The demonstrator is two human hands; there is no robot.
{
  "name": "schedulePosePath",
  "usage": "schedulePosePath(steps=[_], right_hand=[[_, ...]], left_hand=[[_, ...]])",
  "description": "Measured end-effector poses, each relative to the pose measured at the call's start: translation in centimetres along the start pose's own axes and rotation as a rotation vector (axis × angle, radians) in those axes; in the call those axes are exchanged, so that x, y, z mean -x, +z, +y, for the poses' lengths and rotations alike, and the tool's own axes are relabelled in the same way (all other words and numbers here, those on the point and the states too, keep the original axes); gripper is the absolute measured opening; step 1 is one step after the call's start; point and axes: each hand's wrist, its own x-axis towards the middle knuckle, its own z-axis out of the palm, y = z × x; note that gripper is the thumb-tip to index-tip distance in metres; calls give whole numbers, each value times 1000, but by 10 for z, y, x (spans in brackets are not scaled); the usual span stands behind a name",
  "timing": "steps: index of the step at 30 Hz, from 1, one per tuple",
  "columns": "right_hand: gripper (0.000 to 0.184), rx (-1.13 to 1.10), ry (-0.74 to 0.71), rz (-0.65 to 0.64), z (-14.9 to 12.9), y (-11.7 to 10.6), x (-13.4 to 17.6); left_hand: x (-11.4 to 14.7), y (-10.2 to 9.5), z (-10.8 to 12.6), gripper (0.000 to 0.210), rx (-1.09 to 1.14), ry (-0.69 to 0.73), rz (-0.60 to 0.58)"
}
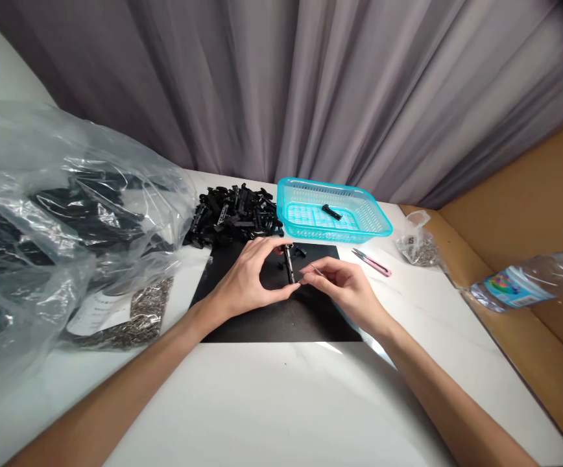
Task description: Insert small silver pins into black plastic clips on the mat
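Between thumb and fingers, my left hand holds a slim black plastic part by its two ends, upright over a black mat. My right hand is pinched around a small thin metal piece, too small to name, close to the part's lower end. Whether that piece touches the part I cannot tell. A few little black pieces lie on the mat behind the hands.
Loose black plastic parts are heaped at the back, beside a blue basket with one black part inside. Pink-handled snips, a bag of metal bits and a bottle are right. Large plastic bags stand left.
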Motion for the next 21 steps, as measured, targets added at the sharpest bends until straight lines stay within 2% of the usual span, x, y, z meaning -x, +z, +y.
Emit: schedulePosePath(steps=[4,6,10,14,18,21], right_hand=[[27,59,62,-37,0,-1,1],[24,72,48,-29,-1,-1,1],[15,160,-58,-1,-2,-1,0],[16,273,-173,39,-3,0,3],[22,337,-144,112,-2,1,6],[17,315,-114,119,-4,2,6]], left_hand=[[0,-1,0,63,8,-8,6],[1,-1,0,62,13,-4,14],[2,-1,1,63,13,7,18],[1,0,1,63,16,19,13],[1,1,0,64,13,17,2],[1,1,-1,66,-12,7,-12]])
